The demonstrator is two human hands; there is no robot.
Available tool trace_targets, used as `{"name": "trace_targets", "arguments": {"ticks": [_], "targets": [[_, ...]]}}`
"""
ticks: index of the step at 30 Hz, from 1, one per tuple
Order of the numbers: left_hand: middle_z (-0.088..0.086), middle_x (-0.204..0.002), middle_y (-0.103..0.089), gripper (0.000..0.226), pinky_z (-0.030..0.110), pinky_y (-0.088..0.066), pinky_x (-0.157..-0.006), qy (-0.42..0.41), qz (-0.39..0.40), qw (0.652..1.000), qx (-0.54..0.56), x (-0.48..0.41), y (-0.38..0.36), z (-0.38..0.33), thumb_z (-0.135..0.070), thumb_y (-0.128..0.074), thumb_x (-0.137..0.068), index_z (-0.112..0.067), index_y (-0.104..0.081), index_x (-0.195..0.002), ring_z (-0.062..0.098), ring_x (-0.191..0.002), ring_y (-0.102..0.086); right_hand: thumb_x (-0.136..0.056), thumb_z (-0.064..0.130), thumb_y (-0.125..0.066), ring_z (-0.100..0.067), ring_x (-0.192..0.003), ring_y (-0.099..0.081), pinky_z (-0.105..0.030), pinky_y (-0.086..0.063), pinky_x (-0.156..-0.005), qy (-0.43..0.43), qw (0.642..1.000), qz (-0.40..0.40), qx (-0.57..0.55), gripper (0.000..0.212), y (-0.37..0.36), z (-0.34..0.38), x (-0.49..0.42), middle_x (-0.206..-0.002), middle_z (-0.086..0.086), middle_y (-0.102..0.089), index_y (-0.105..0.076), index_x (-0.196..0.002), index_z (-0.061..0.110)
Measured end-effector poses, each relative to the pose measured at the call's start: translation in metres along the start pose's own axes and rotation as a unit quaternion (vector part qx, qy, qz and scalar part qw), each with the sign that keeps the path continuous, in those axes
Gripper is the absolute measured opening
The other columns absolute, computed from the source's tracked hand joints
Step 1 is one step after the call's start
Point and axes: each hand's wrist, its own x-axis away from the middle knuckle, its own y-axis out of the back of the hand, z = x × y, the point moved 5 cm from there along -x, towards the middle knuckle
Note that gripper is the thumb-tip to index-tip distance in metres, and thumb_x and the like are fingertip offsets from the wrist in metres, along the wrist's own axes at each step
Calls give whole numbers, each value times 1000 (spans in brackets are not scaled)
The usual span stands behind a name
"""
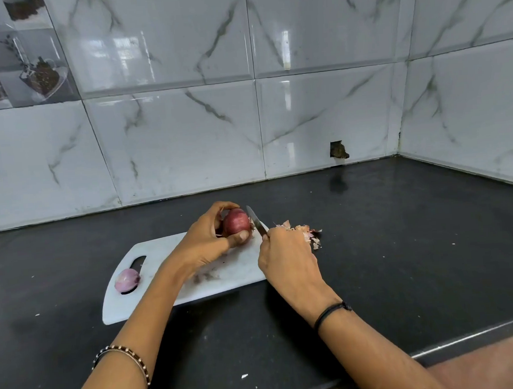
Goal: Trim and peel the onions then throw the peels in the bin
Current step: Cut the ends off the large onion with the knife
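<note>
– Left hand (204, 243) grips the red onion (236, 223), fingers curled over its far side and thumb pressed on the near side, holding it just above the cutting board (224, 275). Right hand (287, 259) is closed round the handle of the knife (255, 220), with the blade angled up toward the onion's right end.

– So the step is trimming that end?

– I judge so. The blade sits just beside the onion, right of the holding thumb; whether it touches, I cannot tell. To do it well, cut shallow and take only the tip, with the edge travelling away from that thumb. Then catch the dry skin against the blade and pull it off in strips.

– How does the onion look?

– Round, deep red-purple and glossy, its outer skin seemingly on, with a frayed bit at the end facing the knife.

– And the others?

– One pale peeled onion (127, 280) lies well left of the grip, at the board's handle slot. Loose peels (306, 232) are heaped on the dark counter (403, 229) just beyond the knife hand's knuckles. No bin is in view.
</note>
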Motion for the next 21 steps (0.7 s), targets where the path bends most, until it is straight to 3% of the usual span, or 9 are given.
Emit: {"name": "trace_targets", "arguments": {"ticks": [4, 10, 14, 18, 21], "targets": [[-4, -127, -65, 59, 34, -52, -103, 8, 19, 998, 61, 3, 5, 7, -17, -87, -79, -34, -54, -125, 14, -115, -66, -106, 18, -40, -21, -89, -35, -32, -34, -68, 4, 999, -25, -38, 26, 5, -1, 1, -113, -14, -59, -60, -115, 4], [-2, -128, -64, 63, 28, -54, -98, 12, 20, 995, 93, 2, 5, 11, -10, -88, -77, -31, -53, -125, 16, -116, -66, -107, 23, -40, -12, -63, -33, -25, -27, -53, 47, 995, -57, -65, 21, 10, 3, 5, -73, 2, -40, -53, -96, 11], [-2, -128, -63, 63, 28, -55, -96, 10, 16, 996, 84, 0, 5, 13, -11, -88, -76, -32, -54, -124, 15, -115, -66, -105, 23, -42, -28, -72, -48, -34, -34, -63, 62, 994, -38, -82, 21, 1, 4, 3, -79, -8, -52, -55, -99, 7], [-4, -128, -61, 70, 24, -54, -91, 16, -2, 998, 65, -1, 6, 13, -12, -93, -70, -32, -53, -125, 13, -115, -63, -105, 24, -44, -28, -75, -50, -34, -35, -61, 67, 993, -30, -89, 21, 0, 4, 3, -82, -7, -52, -55, -101, 7], [-6, -125, -64, 77, 30, -53, -97, 23, -22, 998, 48, -2, 7, 11, -16, -98, -61, -34, -57, -123, 11, -114, -63, -105, 23, -44, -28, -73, -49, -33, -33, -58, 66, 993, -23, -100, 19, 0, 5, 2, -80, -7, -52, -49, -91, 11]]}}
